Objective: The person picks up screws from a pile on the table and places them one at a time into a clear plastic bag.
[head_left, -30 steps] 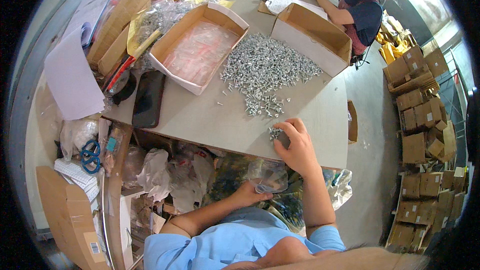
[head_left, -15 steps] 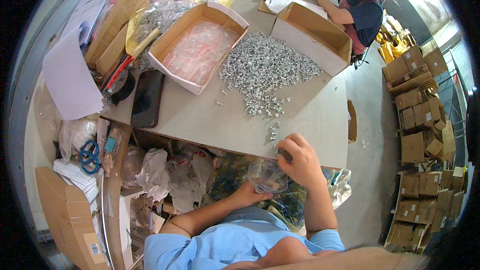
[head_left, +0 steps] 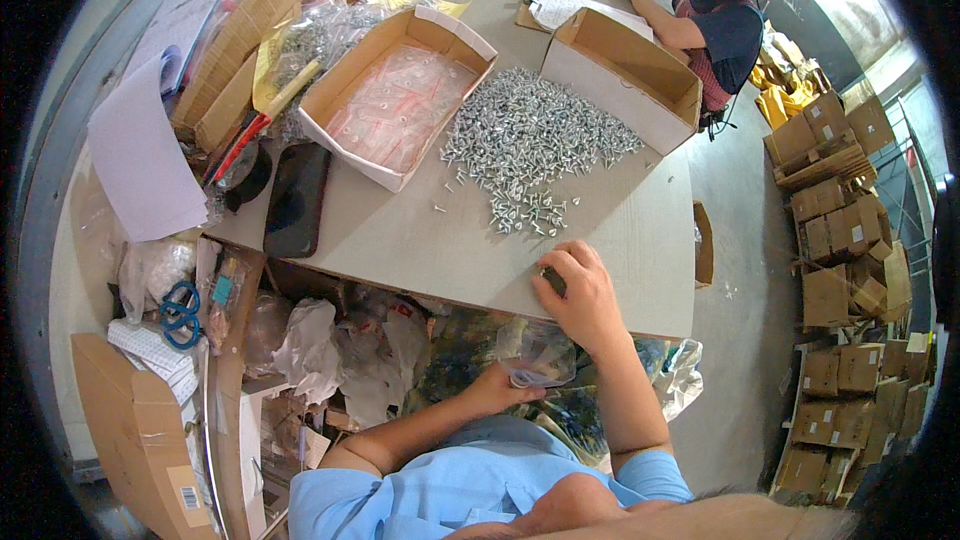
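Observation:
Below the table's front edge, my left hand (head_left: 492, 390) is closed on a clear plastic container (head_left: 536, 355), gripping it from its left side. What the container holds is hard to make out. My right hand (head_left: 583, 292) rests on the tabletop near that edge, fingers curled and thumb drawn in. A small dark patch shows between thumb and fingers; what it is cannot be told. Just beyond the fingertips spreads a large heap of silvery screws (head_left: 540, 135), with a few loose ones at its near side.
An open box of small clear bags (head_left: 400, 105) stands left of the heap, an open carton (head_left: 625, 70) behind right. A dark phone (head_left: 296, 200) lies left. Across the table, another person (head_left: 715, 25) works beside a clipboard (head_left: 585, 8). Stacked cartons (head_left: 835, 280) line the right.
My right hand has moved from above the container forward onto the table, over where a few loose screws lay. My left hand and the container stay put. The other person's hands shifted slightly.

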The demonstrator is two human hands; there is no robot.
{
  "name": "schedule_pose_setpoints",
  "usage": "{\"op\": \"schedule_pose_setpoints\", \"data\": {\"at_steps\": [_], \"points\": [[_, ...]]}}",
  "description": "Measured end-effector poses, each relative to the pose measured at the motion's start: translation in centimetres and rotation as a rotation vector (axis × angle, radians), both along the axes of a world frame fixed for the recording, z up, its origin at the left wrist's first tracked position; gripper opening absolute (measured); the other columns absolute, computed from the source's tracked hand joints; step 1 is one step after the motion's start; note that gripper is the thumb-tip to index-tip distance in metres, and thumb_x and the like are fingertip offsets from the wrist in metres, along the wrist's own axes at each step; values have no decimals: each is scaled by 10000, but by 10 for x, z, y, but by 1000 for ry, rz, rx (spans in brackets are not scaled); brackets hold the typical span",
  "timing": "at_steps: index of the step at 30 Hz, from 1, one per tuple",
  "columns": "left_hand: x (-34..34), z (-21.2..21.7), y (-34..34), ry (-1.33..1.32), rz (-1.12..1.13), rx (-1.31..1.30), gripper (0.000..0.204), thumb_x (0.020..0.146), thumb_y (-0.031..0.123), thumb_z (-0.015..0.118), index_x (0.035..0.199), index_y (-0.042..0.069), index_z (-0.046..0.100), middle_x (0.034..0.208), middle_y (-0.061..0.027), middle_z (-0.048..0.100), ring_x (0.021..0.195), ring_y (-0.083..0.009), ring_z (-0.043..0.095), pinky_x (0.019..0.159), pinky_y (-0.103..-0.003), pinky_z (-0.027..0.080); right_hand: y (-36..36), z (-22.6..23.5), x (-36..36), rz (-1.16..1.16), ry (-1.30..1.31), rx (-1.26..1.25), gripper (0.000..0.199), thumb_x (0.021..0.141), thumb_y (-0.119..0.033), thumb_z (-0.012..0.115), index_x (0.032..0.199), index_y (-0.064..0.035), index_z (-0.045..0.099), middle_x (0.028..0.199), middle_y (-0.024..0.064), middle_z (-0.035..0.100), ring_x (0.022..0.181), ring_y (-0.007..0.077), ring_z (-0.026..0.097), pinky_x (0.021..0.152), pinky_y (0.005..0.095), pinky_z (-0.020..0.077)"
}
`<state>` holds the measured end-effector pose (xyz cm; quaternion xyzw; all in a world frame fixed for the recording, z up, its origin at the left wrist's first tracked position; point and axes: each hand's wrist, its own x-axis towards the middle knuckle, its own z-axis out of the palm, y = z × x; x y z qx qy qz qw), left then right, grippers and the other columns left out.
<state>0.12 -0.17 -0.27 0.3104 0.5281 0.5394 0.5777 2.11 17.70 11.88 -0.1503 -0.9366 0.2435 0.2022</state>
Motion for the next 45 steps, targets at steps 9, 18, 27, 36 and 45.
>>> {"op": "schedule_pose_setpoints", "data": {"at_steps": [9, 18, 27, 36, 45], "points": [[0, 6, -2, 5, 35, 21, 363, 798, 175, 733, 1107, 29, 613, 964, -60, 668, 892, -147, 607, 825, -309, 490, 11, 16, 4, -56, -149, -333, 148, 758, -115, 657, 890, -49, 640, 899, 140, 605, 757, 319, 619, 680, 377, 500], [-2, -5, -1, 8, -12, 0, 464, 781, 267, 762, 1148, 31, 605, 1059, -73, 660, 963, -171, 599, 871, -329, 478, 38, -2, -32, -89, 61, 19, 232, 742, -63, 615, 968, -16, 590, 934, 159, 565, 861, 335, 575, 784, 384, 475], [-5, 7, 1, 47, -46, -34, 459, 778, 269, 764, 1135, 25, 611, 1067, -89, 660, 966, -167, 598, 879, -326, 467, 33, 0, -11, -132, -76, -10, 114, 766, -83, 609, 870, -39, 600, 852, 151, 584, 819, 358, 582, 738, 426, 475], [-8, -1, 8, 267, -11, 55, 299, 800, 189, 734, 1033, 38, 624, 952, -68, 660, 901, -133, 593, 796, -311, 484, 0, 20, 41, 251, -171, -369, 108, 735, -41, 679, 826, -29, 624, 792, 86, 586, 661, 221, 602, 585, 308, 483], [-11, -31, 18, 97, 16, -59, 219, 767, 152, 750, 900, 93, 586, 920, -21, 621, 884, -124, 562, 792, -324, 460, -6, 7, 49, 116, 21, -449, 111, 739, -10, 667, 826, -36, 603, 791, 78, 554, 664, 192, 564, 583, 289, 452]]}}
